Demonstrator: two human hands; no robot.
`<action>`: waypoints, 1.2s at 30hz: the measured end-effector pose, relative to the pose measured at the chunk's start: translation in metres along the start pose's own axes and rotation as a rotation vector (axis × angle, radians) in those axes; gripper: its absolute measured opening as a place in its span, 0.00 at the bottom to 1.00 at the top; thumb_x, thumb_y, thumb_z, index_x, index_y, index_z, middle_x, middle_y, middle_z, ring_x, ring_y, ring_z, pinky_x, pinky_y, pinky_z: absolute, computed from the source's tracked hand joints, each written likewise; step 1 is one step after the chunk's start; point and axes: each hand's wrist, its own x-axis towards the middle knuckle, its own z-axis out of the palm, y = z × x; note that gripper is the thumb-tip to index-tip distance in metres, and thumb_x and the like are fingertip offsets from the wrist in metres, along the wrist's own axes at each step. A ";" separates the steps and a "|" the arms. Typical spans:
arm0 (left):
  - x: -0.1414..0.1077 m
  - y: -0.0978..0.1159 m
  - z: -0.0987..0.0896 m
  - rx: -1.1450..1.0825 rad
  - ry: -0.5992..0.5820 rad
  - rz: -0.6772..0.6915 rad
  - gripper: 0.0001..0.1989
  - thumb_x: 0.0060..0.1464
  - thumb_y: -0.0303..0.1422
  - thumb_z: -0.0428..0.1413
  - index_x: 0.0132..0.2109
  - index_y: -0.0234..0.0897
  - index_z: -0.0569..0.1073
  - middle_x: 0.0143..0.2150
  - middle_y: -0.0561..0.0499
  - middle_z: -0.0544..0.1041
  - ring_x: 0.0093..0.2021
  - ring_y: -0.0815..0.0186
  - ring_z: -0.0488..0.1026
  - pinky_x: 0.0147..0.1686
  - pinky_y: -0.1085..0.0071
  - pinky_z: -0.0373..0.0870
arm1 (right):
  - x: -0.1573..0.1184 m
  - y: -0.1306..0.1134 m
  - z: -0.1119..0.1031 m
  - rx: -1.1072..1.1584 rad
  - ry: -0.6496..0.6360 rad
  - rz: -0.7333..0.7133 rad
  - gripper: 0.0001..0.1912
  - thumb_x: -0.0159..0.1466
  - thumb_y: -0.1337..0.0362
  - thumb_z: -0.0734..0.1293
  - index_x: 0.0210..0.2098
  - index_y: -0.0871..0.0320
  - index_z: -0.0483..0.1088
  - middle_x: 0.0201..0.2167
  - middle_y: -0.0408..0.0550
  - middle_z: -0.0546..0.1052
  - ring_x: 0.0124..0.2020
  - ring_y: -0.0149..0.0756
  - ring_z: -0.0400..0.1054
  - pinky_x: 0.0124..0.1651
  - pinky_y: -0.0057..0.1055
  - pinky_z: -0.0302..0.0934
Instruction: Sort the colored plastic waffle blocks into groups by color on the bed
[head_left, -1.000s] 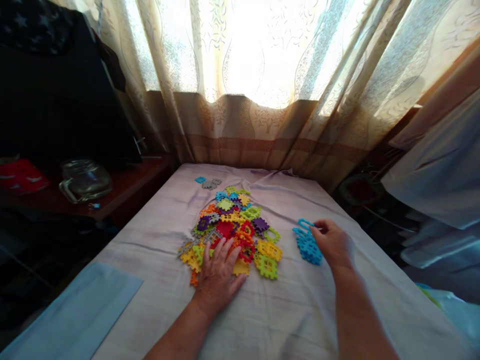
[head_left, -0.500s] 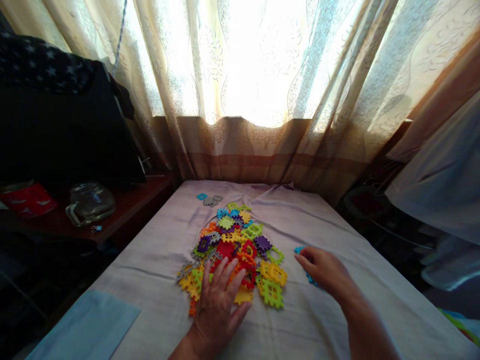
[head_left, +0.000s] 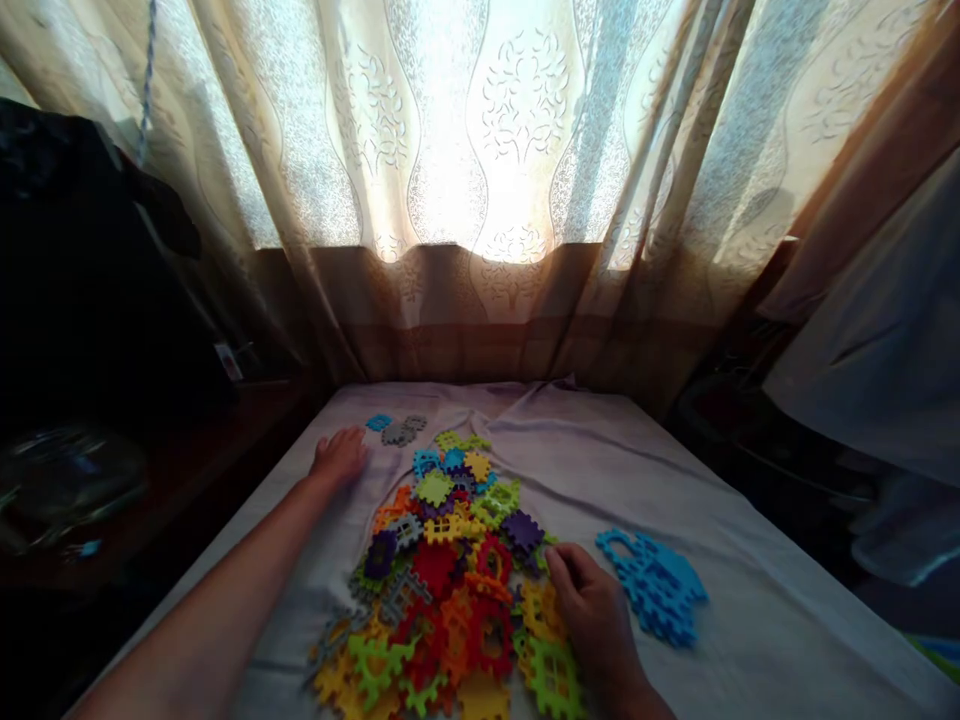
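My left hand (head_left: 341, 457) is stretched far forward over the sheet, just left of a light blue plastic building tile (head_left: 379, 423) and several grey tiles (head_left: 403, 431). Its fingers look extended and hold nothing visible. My right hand (head_left: 596, 610) is at the right edge of a mixed pile of notched tiles (head_left: 435, 568), with fingers curled together beside a purple tile (head_left: 523, 531) and a lime green one. Whether a tile is pinched there is hidden. To the right of that hand is a cluster of light blue tiles (head_left: 660, 585), overlapping one another.
The wrinkled pale sheet (head_left: 570, 440) covers the surface under the tiles. Behind its far edge hangs a patterned curtain (head_left: 450, 310). A dark screen (head_left: 97, 270) and a glass jug (head_left: 71, 480) stand at left; white cloth (head_left: 862, 370) hangs at right.
My left hand has left the near part of the pile and reached forward left. My right hand has moved from the blue tiles to the pile's right edge. The view has shifted.
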 end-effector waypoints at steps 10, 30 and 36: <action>0.075 0.007 0.032 0.034 -0.093 -0.051 0.25 0.60 0.36 0.42 0.62 0.40 0.66 0.69 0.40 0.58 0.69 0.47 0.52 0.61 0.42 0.49 | -0.001 0.006 0.003 0.001 -0.003 0.042 0.20 0.62 0.47 0.61 0.25 0.56 0.72 0.19 0.43 0.73 0.22 0.34 0.68 0.26 0.25 0.62; -0.032 -0.002 -0.006 -0.216 0.012 0.034 0.09 0.54 0.35 0.52 0.40 0.37 0.72 0.44 0.46 0.78 0.44 0.60 0.75 0.44 0.67 0.69 | -0.004 -0.001 0.001 -0.041 0.072 -0.013 0.19 0.61 0.48 0.62 0.26 0.56 0.72 0.20 0.44 0.74 0.21 0.33 0.68 0.27 0.26 0.62; -0.134 0.062 -0.014 -0.560 0.099 0.256 0.21 0.56 0.39 0.54 0.56 0.42 0.63 0.55 0.48 0.75 0.49 0.64 0.76 0.48 0.66 0.73 | -0.004 -0.007 0.000 -0.048 0.075 -0.058 0.18 0.60 0.49 0.62 0.28 0.56 0.73 0.24 0.47 0.78 0.24 0.35 0.70 0.33 0.30 0.64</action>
